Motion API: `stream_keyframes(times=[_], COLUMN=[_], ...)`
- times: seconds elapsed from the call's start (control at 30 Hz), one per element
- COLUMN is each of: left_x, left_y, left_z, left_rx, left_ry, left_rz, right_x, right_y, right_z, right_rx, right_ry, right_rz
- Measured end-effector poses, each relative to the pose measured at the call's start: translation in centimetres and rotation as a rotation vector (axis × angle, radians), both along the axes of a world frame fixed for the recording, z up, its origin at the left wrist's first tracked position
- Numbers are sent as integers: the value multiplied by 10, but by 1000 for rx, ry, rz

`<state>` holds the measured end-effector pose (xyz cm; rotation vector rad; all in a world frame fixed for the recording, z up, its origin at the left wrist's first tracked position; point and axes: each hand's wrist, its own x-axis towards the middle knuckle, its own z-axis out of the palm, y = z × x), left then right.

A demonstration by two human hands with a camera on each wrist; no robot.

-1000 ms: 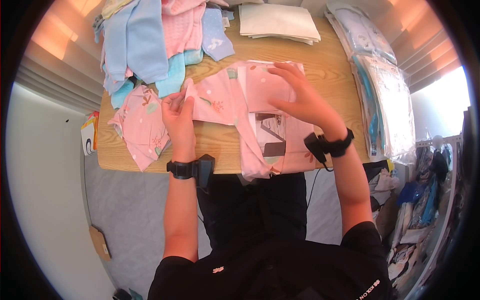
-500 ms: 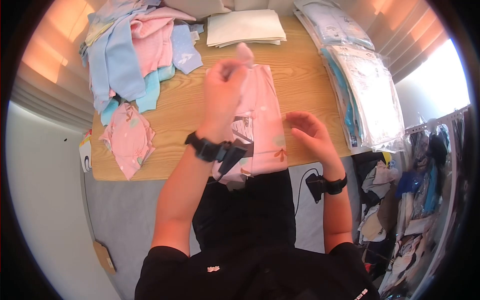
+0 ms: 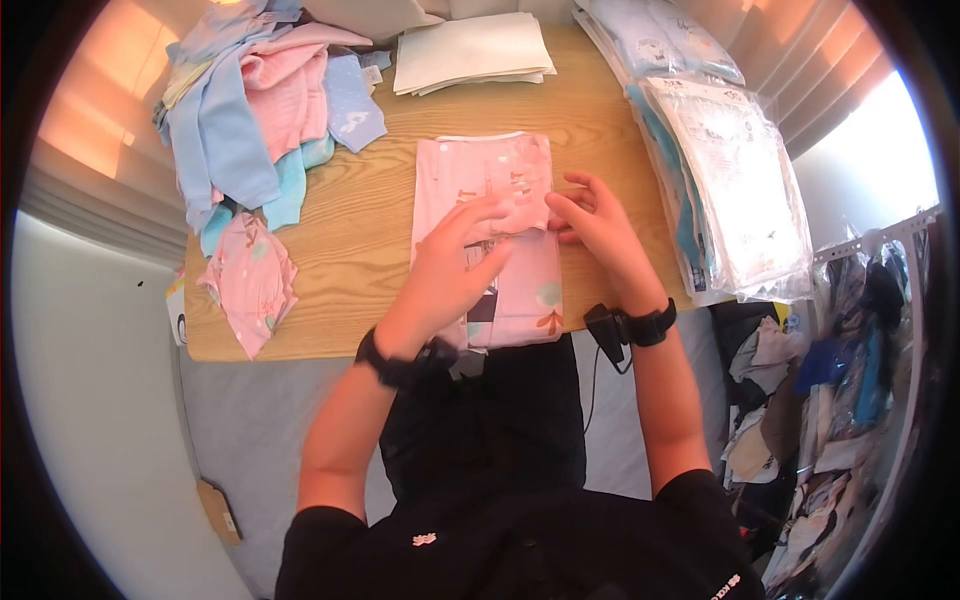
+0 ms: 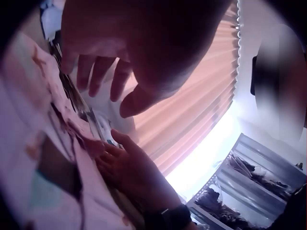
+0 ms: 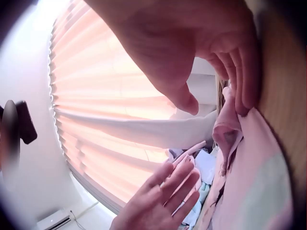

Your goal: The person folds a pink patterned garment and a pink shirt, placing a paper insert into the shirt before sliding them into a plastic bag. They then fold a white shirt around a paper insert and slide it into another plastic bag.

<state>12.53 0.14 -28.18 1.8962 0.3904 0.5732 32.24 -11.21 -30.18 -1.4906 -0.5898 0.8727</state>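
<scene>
A pink printed garment (image 3: 530,290) lies folded into an upright rectangle near the table's front edge. Through a gap in its folds a dark printed card (image 3: 481,308) shows. My left hand (image 3: 448,268) is over the garment's left half, its fingers loosely extended toward a folded-over flap (image 3: 522,212). At the right side, my right hand (image 3: 602,232) has its fingers bent at the garment's edge. The right wrist view shows those fingers (image 5: 247,81) touching the pink cloth (image 5: 259,143), with the thumb well apart from them.
Another pink printed garment (image 3: 250,285) lies at the table's front left. Behind it is a heap of blue, pink and turquoise clothes (image 3: 225,130). White sheets (image 3: 475,55) are stacked at the back, and bagged clothes (image 3: 725,190) line the right side.
The left hand has carried a loose pink part from the left over onto the folded garment and released it. The right hand has moved away, then back to the garment's right edge.
</scene>
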Motion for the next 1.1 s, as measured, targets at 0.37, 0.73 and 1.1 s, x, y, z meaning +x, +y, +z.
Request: stream_keyframes(times=[0.37,0.73,1.1], left_x=[-67,-56,-58], left_y=[-28,-9,-5], left_z=[-34,-27,-33], left_rx=[695,699,694], left_ry=[302,319,293], left_rz=[262,156,168], right_x=[-7,-31,-48], right_y=[32,79,102], right_z=[-13,-1,28], right_rx=[-72,-382,-29], right_ry=[-553,-1196,-979], right_rz=[-39,141,5])
